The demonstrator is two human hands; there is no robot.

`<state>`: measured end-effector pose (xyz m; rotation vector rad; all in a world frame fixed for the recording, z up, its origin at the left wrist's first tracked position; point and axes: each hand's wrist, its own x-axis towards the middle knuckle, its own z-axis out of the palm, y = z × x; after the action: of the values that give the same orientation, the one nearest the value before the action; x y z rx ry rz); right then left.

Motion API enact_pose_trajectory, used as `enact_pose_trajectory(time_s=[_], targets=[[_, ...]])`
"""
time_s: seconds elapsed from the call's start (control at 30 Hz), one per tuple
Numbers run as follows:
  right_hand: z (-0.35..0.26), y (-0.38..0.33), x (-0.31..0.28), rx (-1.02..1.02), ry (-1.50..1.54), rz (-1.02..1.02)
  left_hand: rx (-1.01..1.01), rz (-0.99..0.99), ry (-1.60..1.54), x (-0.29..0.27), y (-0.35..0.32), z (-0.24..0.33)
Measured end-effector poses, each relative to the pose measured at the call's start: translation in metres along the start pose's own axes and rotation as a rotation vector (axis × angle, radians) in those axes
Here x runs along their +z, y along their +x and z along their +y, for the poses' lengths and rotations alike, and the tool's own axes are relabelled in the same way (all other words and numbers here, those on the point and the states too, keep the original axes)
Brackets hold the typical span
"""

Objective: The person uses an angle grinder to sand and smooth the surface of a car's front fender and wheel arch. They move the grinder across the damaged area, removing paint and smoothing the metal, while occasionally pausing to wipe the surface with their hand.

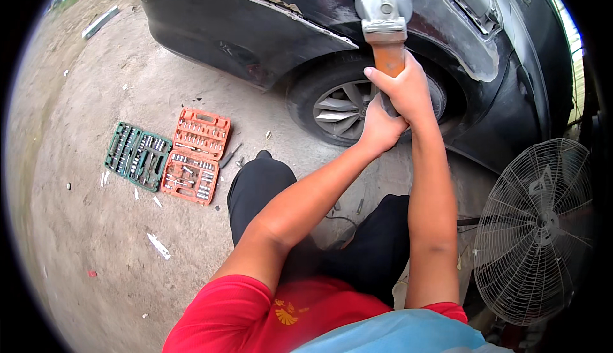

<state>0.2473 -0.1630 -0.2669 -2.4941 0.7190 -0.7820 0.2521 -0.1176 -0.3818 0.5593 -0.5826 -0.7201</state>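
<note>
Both my hands hold an angle grinder (385, 24) with a grey metal head and an orange body, pointing away from me. Its round disc (402, 0) is at the dark car's (255, 40) body panel above the wheel; whether it touches cannot be made out. My right hand (408, 91) wraps the orange body just behind the head, thumb on the left side. Lower down, my left hand (383, 126) grips the rear of the grinder. Bare, scuffed and greyish patches (466, 50) show on the panel around the disc.
The car wheel (341, 107) is right below the grinder. On the left ground lie an open orange socket set (191, 155), an open green one (137, 155) and a screwdriver (231, 155). A large wire-caged fan (543, 225) stands close on my right. A cable (345, 219) runs between my legs.
</note>
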Motion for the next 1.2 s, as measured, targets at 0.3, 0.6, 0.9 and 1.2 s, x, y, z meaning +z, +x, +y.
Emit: enact_pose_trajectory(time_s=[0.3, 0.6, 0.9, 1.2], targets=[[-0.013, -0.003, 0.003, 0.006, -0.029, 0.012, -0.060, -0.036, 0.040, -0.009, 0.000, 0.011], [0.006, -0.012, -0.006, 0.076, 0.068, 0.051, -0.116, -0.074, 0.111, -0.005, -0.007, 0.007], [0.017, -0.020, -0.005, 0.070, 0.015, 0.080, -0.148, -0.098, 0.048, -0.005, -0.010, -0.007], [0.026, -0.035, -0.005, 0.057, -0.085, 0.131, -0.217, -0.158, 0.086, -0.008, -0.016, -0.024]])
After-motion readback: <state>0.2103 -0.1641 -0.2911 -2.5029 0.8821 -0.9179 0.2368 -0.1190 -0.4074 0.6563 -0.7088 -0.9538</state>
